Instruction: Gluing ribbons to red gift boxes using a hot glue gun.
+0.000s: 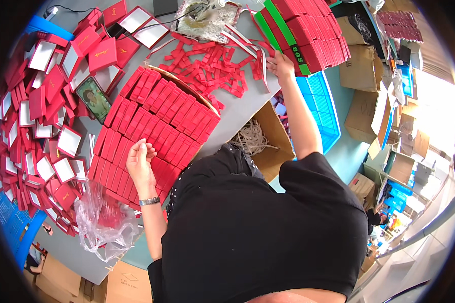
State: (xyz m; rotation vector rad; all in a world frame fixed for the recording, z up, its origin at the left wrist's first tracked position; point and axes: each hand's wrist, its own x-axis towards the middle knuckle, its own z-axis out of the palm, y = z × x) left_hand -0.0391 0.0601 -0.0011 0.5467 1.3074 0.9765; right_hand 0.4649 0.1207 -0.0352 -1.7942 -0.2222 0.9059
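My left hand [140, 162] is over a carton packed with rows of small red boxes [159, 108]. Its fingers are curled together near the box tops, and anything between them is too small to make out. My right hand [281, 66] reaches far right to a stack of red boxes [308, 30] edged with green strips [279, 20]. Its fingers are stretched out and apart beside the stack's near left corner, close to some ribbon strips [263, 60]. A heap of short red strap pieces [207, 65] lies between the carton and that stack.
A big pile of red boxes with white insides [45, 126] covers the left side, with a phone [93, 99] leaning there. A clear plastic bag [103, 222] sits at the carton's near side. A blue crate [318, 108] and an open cardboard box [270, 136] stand right.
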